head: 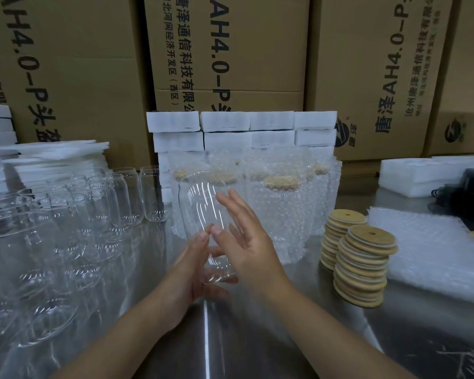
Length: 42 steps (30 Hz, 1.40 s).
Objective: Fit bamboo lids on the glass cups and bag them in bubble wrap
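A clear glass cup is held tilted above the steel table, its mouth pointing away from me. My left hand grips its base, thumb on top and fingers curled underneath. My right hand lies flat against the cup's right side with its fingers straight. Two stacks of round bamboo lids stand to the right of my hands. Flat bubble wrap bags are piled further right. Several lidded cups in bubble wrap stand upright just behind the held cup.
Several bare glass cups crowd the left of the steel table. White foam blocks are stacked at the back, foam sheets at the left and more foam at the right. Cardboard boxes form a wall behind.
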Motion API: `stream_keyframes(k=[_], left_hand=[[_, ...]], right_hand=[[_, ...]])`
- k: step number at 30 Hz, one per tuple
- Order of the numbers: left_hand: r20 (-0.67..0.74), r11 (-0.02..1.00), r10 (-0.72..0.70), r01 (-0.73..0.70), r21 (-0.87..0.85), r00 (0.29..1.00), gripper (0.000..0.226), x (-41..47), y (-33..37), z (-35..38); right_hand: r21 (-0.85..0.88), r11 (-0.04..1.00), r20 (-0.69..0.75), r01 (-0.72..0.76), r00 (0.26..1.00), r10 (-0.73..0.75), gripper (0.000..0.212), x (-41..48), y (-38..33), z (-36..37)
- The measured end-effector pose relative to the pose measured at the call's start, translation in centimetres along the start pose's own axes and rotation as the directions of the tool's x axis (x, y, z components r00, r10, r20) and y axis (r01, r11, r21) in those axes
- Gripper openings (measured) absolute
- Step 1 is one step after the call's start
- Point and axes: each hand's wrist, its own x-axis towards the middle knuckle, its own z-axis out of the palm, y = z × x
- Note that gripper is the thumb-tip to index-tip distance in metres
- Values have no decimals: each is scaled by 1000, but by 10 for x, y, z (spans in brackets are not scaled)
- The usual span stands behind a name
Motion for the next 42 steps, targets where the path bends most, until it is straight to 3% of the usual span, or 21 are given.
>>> stream_keyframes(k=[4, 11, 16, 19, 23, 27, 29, 31, 34, 36, 42], left_hand=[[-83, 998, -6, 1, -59, 997, 75, 2, 4, 1], [-154, 977, 23, -54, -204, 988, 63, 3, 12, -2], [-74, 957, 21, -42, -285, 997, 84, 2, 13, -4], [-64, 945, -16, -5, -326, 998, 83, -1, 13, -5], [-133, 933, -72, 20, -359, 989, 62, 1, 13, -4], [-182, 856, -136, 23, -516, 974, 80, 0, 16, -6], [-167, 835, -112, 2, -551, 980, 77, 0, 17, -9], [-172, 792, -72, -49, -608, 982, 68, 0, 18, -10], [-198, 707, -52, -104, -700, 979, 64, 0, 22, -6], [-204, 718, -55, -104, -688, 977, 65, 0, 23, -2], [-100, 782, -30, -39, -621, 995, 76, -1, 24, 7]], right_hand=[[-29, 999, 5, 44, 999, -44, 48, -3, -1, 2], [-56, 998, 23, -28, 999, 30, 76, -5, 6, 3], [-55, 993, 60, -101, 993, 104, 79, -5, 7, 3], [-50, 992, 119, -112, 986, 117, 70, -5, 8, 3], [-35, 991, 162, -129, 978, 134, 60, -5, 5, 1], [-44, 992, 133, -119, 983, 124, 41, -4, -1, 1], [-53, 994, 132, -92, 986, 98, 37, -5, -3, 2], [-57, 995, 144, -85, 985, 93, 46, -7, -1, 3], [-135, 987, 170, -84, 980, 106, 79, -8, 5, 5], [-163, 983, 171, -88, 979, 116, 88, -8, 8, 6], [-70, 986, 69, -154, 985, 158, 76, -4, 6, 6]])
